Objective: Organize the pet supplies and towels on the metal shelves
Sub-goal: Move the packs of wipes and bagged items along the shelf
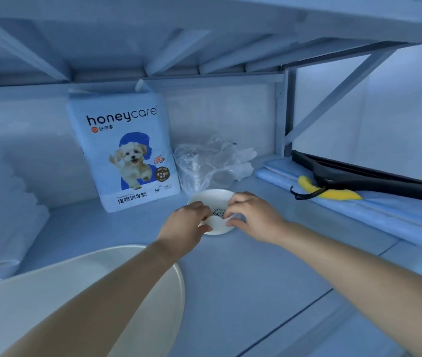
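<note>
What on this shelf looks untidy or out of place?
The crumpled clear plastic bag lies loose behind the white bowl, beside the tilted pad pack. On the right, a black hanger and a yellow item lie across the folded blue pads. Nothing looks spilled or broken.

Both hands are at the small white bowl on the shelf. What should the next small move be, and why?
Probably lower the white piece into the bowl and let go. The left hand and right hand both pinch it over the bowl's near rim, and the bowl already rests on the shelf near the pad pack.
</note>
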